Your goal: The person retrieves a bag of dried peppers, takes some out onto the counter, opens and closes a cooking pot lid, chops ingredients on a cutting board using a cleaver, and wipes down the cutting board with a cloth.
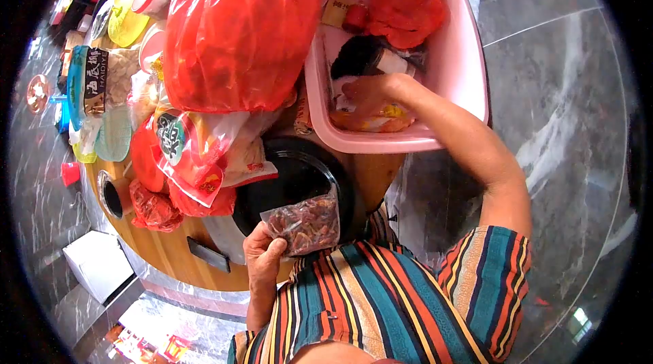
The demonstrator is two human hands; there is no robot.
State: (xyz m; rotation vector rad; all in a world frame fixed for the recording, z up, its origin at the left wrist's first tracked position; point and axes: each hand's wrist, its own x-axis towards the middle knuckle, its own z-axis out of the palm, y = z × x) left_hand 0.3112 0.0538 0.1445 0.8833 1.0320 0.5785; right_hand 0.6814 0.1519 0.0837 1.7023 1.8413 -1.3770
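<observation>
A clear bag of dark reddish dried pieces (309,224) is pinched by its corner in my left hand (264,250), over the edge of a black round tray (279,177). My right hand (367,95) reaches down inside a pink tub (469,85), beside a black item (355,54) and an orange-yellow packet (391,118). Its fingers are blurred, and what they touch cannot be made out. A crumpled red bag (408,13) and a small box (335,11) lie farther back in the tub.
Left of the tub, a large full red bag (238,37) stands on the wooden table (163,255), among packets, jars and smaller bags. A dark phone (208,254) lies near the table edge. A white box (98,265) stands on the floor.
</observation>
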